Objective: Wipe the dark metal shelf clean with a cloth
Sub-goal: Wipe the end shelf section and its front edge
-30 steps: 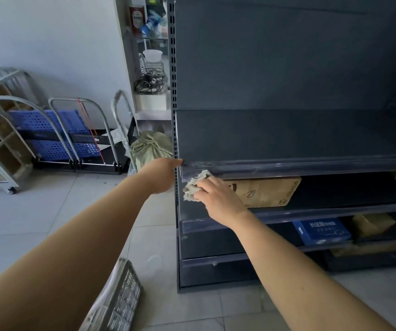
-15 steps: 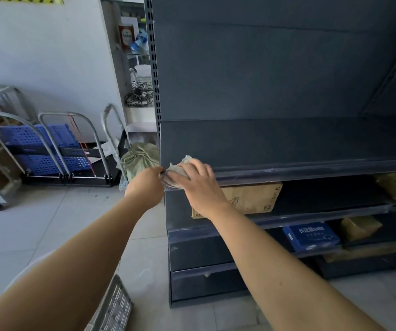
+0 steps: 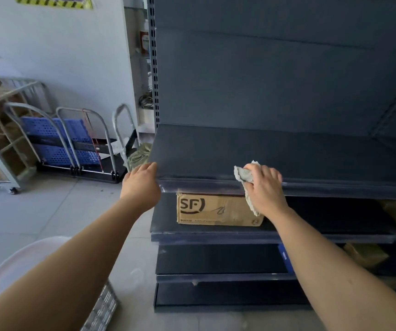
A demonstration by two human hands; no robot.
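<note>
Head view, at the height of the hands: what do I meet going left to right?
The blue crates → left hand resting on the dark metal shelf corner → cloth → right hand gripping it.

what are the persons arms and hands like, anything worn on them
The left forearm and right forearm are bare, no sleeves in view. The left hand and right hand have no gloves; no watch, ring or bracelet visible.
</note>
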